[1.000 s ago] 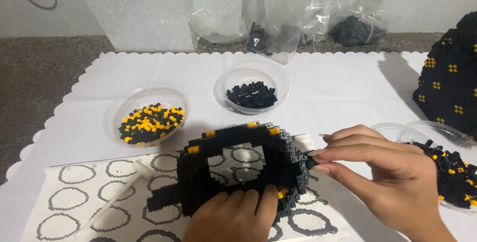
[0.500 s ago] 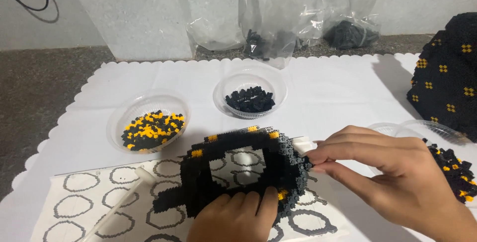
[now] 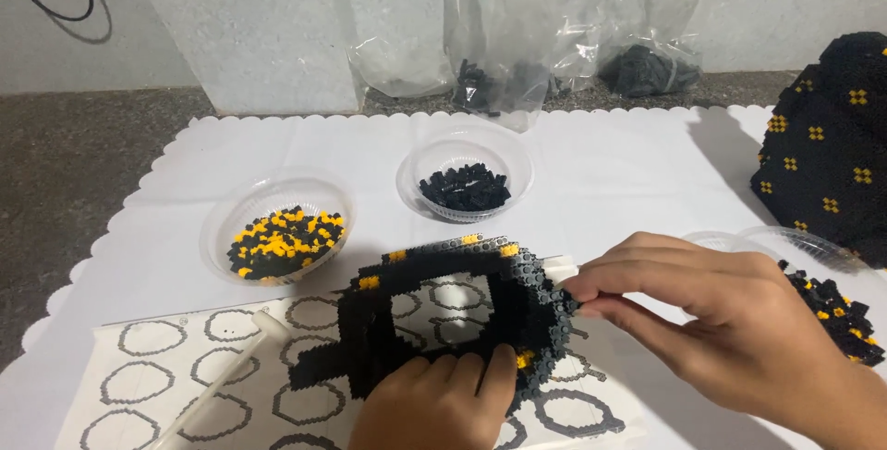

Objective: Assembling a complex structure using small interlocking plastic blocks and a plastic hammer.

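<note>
The brick ring [image 3: 453, 311] sits slightly lower than before; the left hand [image 3: 439, 404] grips its bottom edge, the right hand [image 3: 730, 321] pinches its right rim.

You are looking at a grey stone counter [image 3: 83, 164], a scalloped white mat [image 3: 610, 164] covering it, two clear bowls [image 3: 277, 228] of small bricks sitting mid-mat, a printed ring-pattern sheet [image 3: 166, 376] lying along its near edge, clear bags [image 3: 517, 71] slumping at the counter's far edge.
</note>
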